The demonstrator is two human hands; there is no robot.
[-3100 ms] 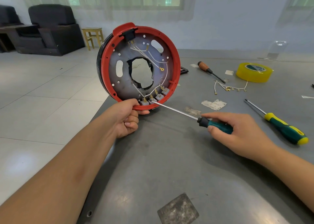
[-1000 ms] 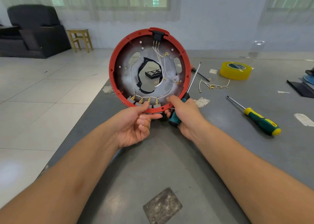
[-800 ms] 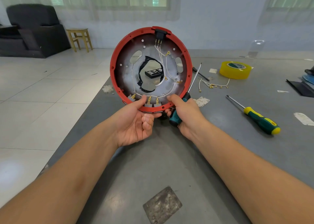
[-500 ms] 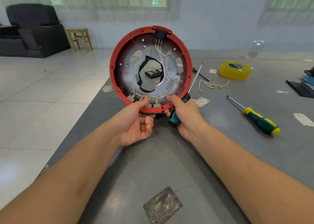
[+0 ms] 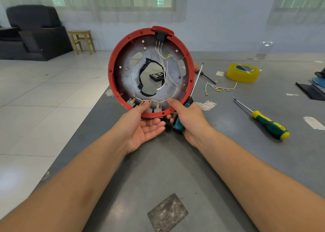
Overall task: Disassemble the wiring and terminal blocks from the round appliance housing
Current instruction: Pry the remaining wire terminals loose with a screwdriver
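The person is propping the round red housing (image 5: 112,70) on edge on the grey worktable (image 5: 228,161), open side facing them, apparently so the terminal blocks (image 5: 157,109) and white wires (image 5: 163,59) along its lower rim are reachable. The left hand (image 5: 142,126) is lying open beneath that rim, thumb pressing at the terminals. The right hand (image 5: 188,121) is gripping the teal-handled screwdriver (image 5: 189,101), thumb bracing the rim.

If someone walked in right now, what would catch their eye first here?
The red round housing, held upright at centre, with white wires and brass terminals inside. The left hand supports its lower rim; the right hand grips a teal screwdriver. A yellow tape roll sits far right on the table.
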